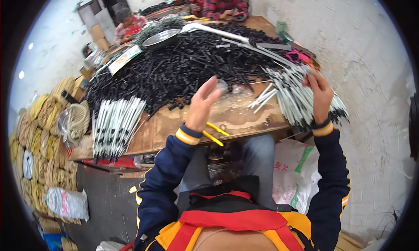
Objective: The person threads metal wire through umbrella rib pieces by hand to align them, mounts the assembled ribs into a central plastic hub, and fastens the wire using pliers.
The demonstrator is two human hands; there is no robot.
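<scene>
My left hand [203, 103] is raised over the near side of the wooden table [238, 115], fingers stretched and apart, holding nothing. Behind its fingertips shows part of a greyish, see-through round object [223, 86]. Below the wrist, a tool's two yellow handles [214, 137] stick out at the table's front edge; its head is hidden. Over at the right, my right hand [320, 96] is above a spread pile of white rods with black ends [290, 91]. Its fingers are curled together, and whatever they may grip cannot be made out.
A big heap of black plastic pieces [174, 69] covers the table's middle. White rods [115, 124] lie in another bundle at the left. A metal bowl [161, 38] rests on the heap. Two people [224, 6] sit at the far side. Stuffed sacks [39, 141] stack up on the left.
</scene>
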